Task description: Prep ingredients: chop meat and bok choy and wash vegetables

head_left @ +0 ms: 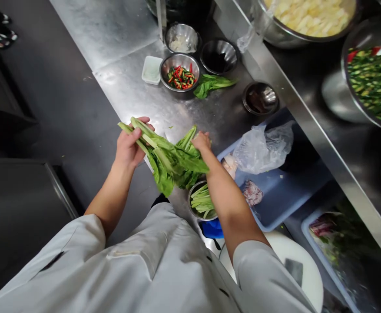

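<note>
My left hand [132,141] is closed around the pale stalk ends of some long leafy greens [169,158]. Their broad leaves spread to the right, over the edge of the steel counter [164,106]. My right hand [202,142] is at the far side of the leaves, its fingers curled on a stalk of the greens; the fingertips are partly hidden. Just below the leaves stands a metal bowl with cut green stems [203,202], partly covered by my right forearm.
Farther along are bowls of chopped chillies [181,78], dark sauce [219,56] and a pale ingredient [181,43], plus a loose leaf [211,84]. A blue tray [275,204] holds a plastic bag [265,145]. A raised steel shelf [307,108] runs along the right.
</note>
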A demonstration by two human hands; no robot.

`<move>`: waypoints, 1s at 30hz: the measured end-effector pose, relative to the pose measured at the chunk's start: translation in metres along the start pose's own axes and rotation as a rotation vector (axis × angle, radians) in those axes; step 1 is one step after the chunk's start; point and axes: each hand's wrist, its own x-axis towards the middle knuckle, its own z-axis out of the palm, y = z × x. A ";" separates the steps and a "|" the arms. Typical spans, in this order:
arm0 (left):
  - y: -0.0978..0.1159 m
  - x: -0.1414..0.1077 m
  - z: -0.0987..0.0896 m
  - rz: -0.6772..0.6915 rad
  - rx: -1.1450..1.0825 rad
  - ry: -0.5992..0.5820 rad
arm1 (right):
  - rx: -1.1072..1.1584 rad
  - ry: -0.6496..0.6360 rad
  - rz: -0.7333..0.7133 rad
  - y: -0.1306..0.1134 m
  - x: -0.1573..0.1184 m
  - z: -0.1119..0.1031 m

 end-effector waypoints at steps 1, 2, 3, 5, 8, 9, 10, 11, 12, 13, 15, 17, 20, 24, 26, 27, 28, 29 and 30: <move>0.008 -0.003 -0.002 -0.032 -0.044 0.004 | -0.018 -0.014 0.019 -0.001 0.003 0.002; 0.015 -0.006 -0.002 -0.063 -0.085 0.007 | -0.030 -0.019 0.031 -0.001 0.006 0.003; 0.021 -0.010 -0.002 -0.092 -0.125 0.007 | -0.038 -0.020 0.037 -0.001 0.008 0.003; 0.027 -0.016 -0.001 -0.137 -0.200 -0.007 | -0.042 -0.031 0.039 -0.002 0.010 0.002; 0.027 -0.021 0.005 -0.190 -0.274 -0.061 | 0.005 -0.040 0.018 -0.005 0.008 -0.003; 0.026 -0.021 0.007 -0.206 -0.284 -0.083 | 0.039 -0.025 0.005 -0.005 0.007 -0.005; 0.024 -0.021 0.010 -0.218 -0.288 -0.105 | 0.085 0.004 -0.012 -0.006 0.005 -0.009; 0.022 -0.021 0.013 -0.225 -0.288 -0.128 | 0.147 0.042 -0.038 -0.007 0.002 -0.015; 0.021 -0.021 0.016 -0.228 -0.284 -0.153 | 0.224 0.079 -0.080 -0.007 0.000 -0.022; 0.019 -0.020 0.019 -0.225 -0.280 -0.179 | 0.316 0.111 -0.145 -0.007 -0.003 -0.032; 0.017 -0.018 0.025 -0.208 -0.275 -0.231 | 0.518 0.152 -0.348 -0.006 -0.013 -0.057; 0.017 -0.016 0.030 -0.191 -0.276 -0.285 | 0.679 0.192 -0.596 -0.004 -0.031 -0.089; 0.021 -0.016 0.034 -0.206 -0.272 -0.387 | 0.791 0.279 -0.860 0.002 -0.076 -0.141; 0.033 -0.021 0.036 -0.247 -0.166 -0.557 | 0.886 0.426 -0.928 0.029 -0.162 -0.190; 0.039 -0.025 0.041 -0.235 -0.090 -0.649 | 0.937 0.513 -0.880 0.055 -0.208 -0.200; 0.041 -0.027 0.044 -0.220 -0.062 -0.688 | 0.961 0.555 -0.842 0.070 -0.232 -0.201; 0.043 -0.030 0.049 -0.204 -0.042 -0.724 | 0.985 0.593 -0.796 0.088 -0.255 -0.200; 0.044 -0.033 0.056 -0.187 -0.034 -0.753 | 1.007 0.628 -0.743 0.108 -0.279 -0.198; 0.044 -0.036 0.065 -0.176 -0.033 -0.779 | 1.030 0.659 -0.686 0.129 -0.302 -0.193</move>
